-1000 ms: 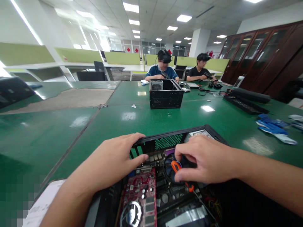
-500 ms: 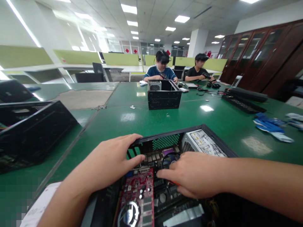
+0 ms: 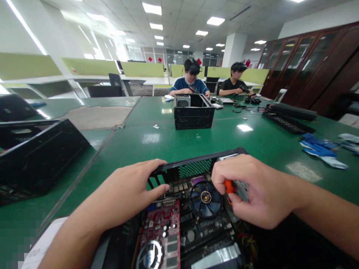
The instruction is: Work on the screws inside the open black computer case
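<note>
An open black computer case [image 3: 196, 158] lies in front of me. My left hand [image 3: 131, 186] grips its far rim at the left, the fingers over the edge and the thumb inside. My right hand [image 3: 252, 190] is curled around a small orange-handled tool [image 3: 229, 186] above the right side of the case; the tool's working end is hidden. Just left of that hand is the blue cooling fan [image 3: 206, 198] on the motherboard. A red graphics card [image 3: 162, 228] sits below my left hand. The power supply [image 3: 224, 157] is mostly covered by my right hand.
Another black case [image 3: 193, 117] stands across the green table, before a co-worker [image 3: 189, 84]. A second co-worker [image 3: 235, 82] holds a dark tool. One more case [image 3: 42, 157] lies at left. Blue-and-white gloves [image 3: 319, 149] and black panels [image 3: 288, 119] are at right.
My right hand has lifted from over the fan and moved right, uncovering the fan and showing more of the orange handle. The left hand keeps its place on the rim.
</note>
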Demonstrator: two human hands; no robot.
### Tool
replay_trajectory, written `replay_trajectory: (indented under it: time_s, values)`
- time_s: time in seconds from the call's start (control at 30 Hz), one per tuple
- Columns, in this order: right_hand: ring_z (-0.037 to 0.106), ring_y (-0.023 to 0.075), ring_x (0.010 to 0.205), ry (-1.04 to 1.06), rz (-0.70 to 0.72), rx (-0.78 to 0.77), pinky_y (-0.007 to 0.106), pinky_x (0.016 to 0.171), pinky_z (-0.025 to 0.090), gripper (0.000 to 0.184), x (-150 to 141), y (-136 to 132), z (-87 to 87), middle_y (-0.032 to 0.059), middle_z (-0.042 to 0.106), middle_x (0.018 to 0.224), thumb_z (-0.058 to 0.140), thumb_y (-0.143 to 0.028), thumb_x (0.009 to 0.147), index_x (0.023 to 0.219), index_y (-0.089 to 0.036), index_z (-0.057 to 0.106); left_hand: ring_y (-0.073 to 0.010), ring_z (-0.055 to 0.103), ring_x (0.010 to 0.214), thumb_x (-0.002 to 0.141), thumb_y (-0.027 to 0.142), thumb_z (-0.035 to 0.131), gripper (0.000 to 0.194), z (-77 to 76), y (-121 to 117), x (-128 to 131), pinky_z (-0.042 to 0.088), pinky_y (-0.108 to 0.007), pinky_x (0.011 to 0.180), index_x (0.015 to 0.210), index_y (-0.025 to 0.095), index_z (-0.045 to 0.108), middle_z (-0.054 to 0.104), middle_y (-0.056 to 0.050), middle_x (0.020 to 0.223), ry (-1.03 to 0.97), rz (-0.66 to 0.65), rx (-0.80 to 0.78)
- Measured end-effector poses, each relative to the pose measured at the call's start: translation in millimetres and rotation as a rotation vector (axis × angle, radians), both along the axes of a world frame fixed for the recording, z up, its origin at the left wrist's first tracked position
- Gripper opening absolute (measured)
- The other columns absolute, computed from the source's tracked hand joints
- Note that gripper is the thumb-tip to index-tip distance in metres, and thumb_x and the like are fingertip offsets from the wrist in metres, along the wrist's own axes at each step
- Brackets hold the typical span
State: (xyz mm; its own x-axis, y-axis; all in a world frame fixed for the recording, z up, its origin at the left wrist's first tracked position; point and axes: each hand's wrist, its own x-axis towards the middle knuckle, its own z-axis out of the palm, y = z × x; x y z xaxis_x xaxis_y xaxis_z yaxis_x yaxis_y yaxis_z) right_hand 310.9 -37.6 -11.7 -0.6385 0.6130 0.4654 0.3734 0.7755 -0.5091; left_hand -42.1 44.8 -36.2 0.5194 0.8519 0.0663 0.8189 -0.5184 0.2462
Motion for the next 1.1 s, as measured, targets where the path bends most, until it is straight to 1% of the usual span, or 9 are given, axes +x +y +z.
replay_trajectory:
  time_s: [0.1, 0.2, 0.4, 0.5, 0.63, 0.73, 0.83, 0.97, 1.1]
  values:
    - [0.05, 0.0123, 0.07, -0.022, -0.018, 0.037, 0.025, 0.067, 0.043, 0.02, -1.8, 0.0, -1.1, -0.0064, 0.062, 0.08, 0.06, -0.011, 0.08, 0.089, -0.028, 0.054, -0.055, 0.093, 0.135, 0.102, 0.075, 0.071, 0.077, -0.2, 0.0, -1.3, 0.074, -0.075, 0.123, 0.159, 0.029, 0.091, 0.097, -0.018, 0.15, 0.001, -0.003, 0.009]
    - [0.051, 0.0119, 0.069, -0.027, -0.04, 0.018, 0.024, 0.066, 0.043, 0.02, -0.7, 0.4, -0.3, -0.0069, 0.062, 0.08, 0.06, -0.011, 0.081, 0.09, -0.028, 0.053, -0.0529, 0.094, 0.134, 0.102, 0.076, 0.071, 0.074, 0.1, -0.1, -1.0, 0.075, -0.072, 0.122, 0.158, 0.031, 0.091, 0.098, -0.016, 0.149, 0.009, -0.005, 0.006]
    - [0.048, 0.0131, 0.068, -0.096, -0.079, 0.039, 0.027, 0.065, 0.039, 0.021, -1.1, 2.6, -1.2, -0.0068, 0.059, 0.078, 0.06, -0.012, 0.079, 0.087, -0.028, 0.05, -0.0536, 0.094, 0.134, 0.101, 0.078, 0.07, 0.078, -0.3, 0.3, 0.6, 0.073, -0.075, 0.123, 0.16, 0.03, 0.089, 0.097, -0.017, 0.15, 0.003, 0.005, -0.007]
    - [0.047, 0.0131, 0.067, -0.098, -0.074, 0.034, 0.027, 0.065, 0.039, 0.023, -1.4, 3.8, -1.9, -0.0069, 0.058, 0.077, 0.061, -0.011, 0.078, 0.087, -0.028, 0.05, -0.0545, 0.094, 0.135, 0.1, 0.078, 0.07, 0.079, -0.2, 0.7, 0.1, 0.073, -0.077, 0.123, 0.16, 0.03, 0.09, 0.097, -0.017, 0.151, -0.005, 0.006, -0.011]
    - [0.048, 0.0133, 0.068, -0.11, -0.084, 0.036, 0.027, 0.065, 0.039, 0.024, -0.2, 3.6, -2.4, -0.0066, 0.059, 0.077, 0.062, -0.01, 0.078, 0.088, -0.029, 0.05, -0.0537, 0.094, 0.133, 0.101, 0.077, 0.072, 0.075, -0.6, 1.2, -1.2, 0.075, -0.073, 0.121, 0.158, 0.031, 0.091, 0.098, -0.016, 0.149, -0.002, -0.005, 0.021]
    - [0.047, 0.014, 0.067, -0.101, -0.082, 0.038, 0.028, 0.065, 0.039, 0.025, 0.0, 2.9, -3.3, -0.0064, 0.059, 0.077, 0.064, -0.011, 0.078, 0.088, -0.029, 0.049, -0.0514, 0.094, 0.135, 0.104, 0.077, 0.071, 0.075, -1.5, 1.4, -1.6, 0.076, -0.07, 0.12, 0.16, 0.031, 0.09, 0.097, -0.016, 0.152, 0.018, -0.012, 0.032]
    - [0.047, 0.0145, 0.068, -0.096, -0.077, 0.027, 0.029, 0.065, 0.039, 0.025, -0.6, 2.9, -3.5, -0.0062, 0.059, 0.078, 0.065, -0.012, 0.078, 0.088, -0.029, 0.05, -0.0515, 0.095, 0.133, 0.104, 0.077, 0.072, 0.073, -2.1, 1.4, -1.5, 0.076, -0.069, 0.12, 0.159, 0.033, 0.09, 0.098, -0.016, 0.149, 0.009, -0.01, 0.033]
    - [0.048, 0.0146, 0.068, -0.098, -0.079, 0.029, 0.028, 0.065, 0.04, 0.025, -0.9, 3.0, -2.3, -0.0055, 0.06, 0.078, 0.064, -0.011, 0.078, 0.087, -0.029, 0.05, -0.0508, 0.096, 0.127, 0.103, 0.077, 0.075, 0.068, -2.2, 1.5, -1.8, 0.078, -0.068, 0.114, 0.154, 0.034, 0.092, 0.099, -0.014, 0.144, -0.029, -0.028, 0.041]
    - [0.05, 0.0139, 0.068, -0.111, -0.099, 0.02, 0.027, 0.066, 0.041, 0.022, 0.2, 0.7, -1.7, -0.0054, 0.062, 0.078, 0.064, -0.011, 0.081, 0.088, -0.028, 0.053, -0.0508, 0.095, 0.129, 0.103, 0.076, 0.073, 0.071, -0.5, 1.3, -1.0, 0.076, -0.069, 0.12, 0.156, 0.033, 0.091, 0.099, -0.015, 0.146, -0.002, -0.012, 0.021]
